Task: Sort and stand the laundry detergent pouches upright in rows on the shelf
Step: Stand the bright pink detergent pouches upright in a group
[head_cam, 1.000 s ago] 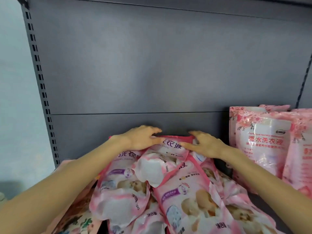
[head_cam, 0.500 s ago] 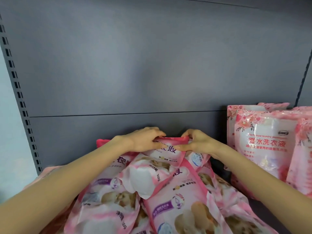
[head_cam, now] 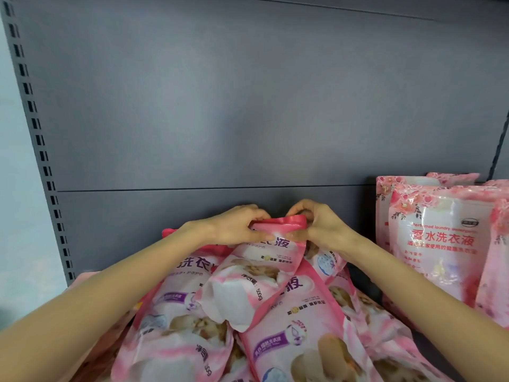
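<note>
A pile of several pink detergent pouches lies slumped across the shelf in front of me. On top of it is one pink and white pouch, tilted with its red top edge raised toward the back panel. My left hand grips the left end of that top edge. My right hand pinches the right end of the same edge. At the right, several rose-printed pouches stand upright in a row.
The grey back panel of the shelf rises behind the pile. A slotted upright runs down the left side, and another upright shows at the far right. A dark gap of shelf separates the pile from the standing pouches.
Both hands went from lying flat on the top pouch to curling round its red top edge and drawing closer together. The edge has lifted. The camera shifted right.
</note>
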A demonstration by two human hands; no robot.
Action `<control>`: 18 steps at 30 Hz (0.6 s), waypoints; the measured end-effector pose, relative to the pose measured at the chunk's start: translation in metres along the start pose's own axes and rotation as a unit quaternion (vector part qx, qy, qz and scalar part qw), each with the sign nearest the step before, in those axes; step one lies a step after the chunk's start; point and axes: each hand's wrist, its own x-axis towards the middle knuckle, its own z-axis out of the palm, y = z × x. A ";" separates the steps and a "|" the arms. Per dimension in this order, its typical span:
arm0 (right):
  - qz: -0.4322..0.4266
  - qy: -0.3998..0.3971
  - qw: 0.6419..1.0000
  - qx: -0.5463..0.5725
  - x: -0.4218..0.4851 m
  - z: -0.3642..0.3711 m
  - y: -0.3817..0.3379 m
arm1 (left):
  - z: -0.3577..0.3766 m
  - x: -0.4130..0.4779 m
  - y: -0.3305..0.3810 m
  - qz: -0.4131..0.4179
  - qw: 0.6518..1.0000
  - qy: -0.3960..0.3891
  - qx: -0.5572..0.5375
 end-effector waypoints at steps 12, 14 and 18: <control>-0.036 0.055 0.982 0.176 -0.016 -0.004 -0.026 | -0.029 -0.010 0.007 0.016 0.988 0.097 -0.123; -0.045 0.056 0.975 0.211 -0.018 -0.004 -0.032 | -0.034 -0.017 0.013 0.016 0.975 0.120 -0.187; -0.057 0.056 0.963 0.257 -0.022 -0.006 -0.044 | -0.037 -0.030 0.019 0.000 0.942 0.171 -0.289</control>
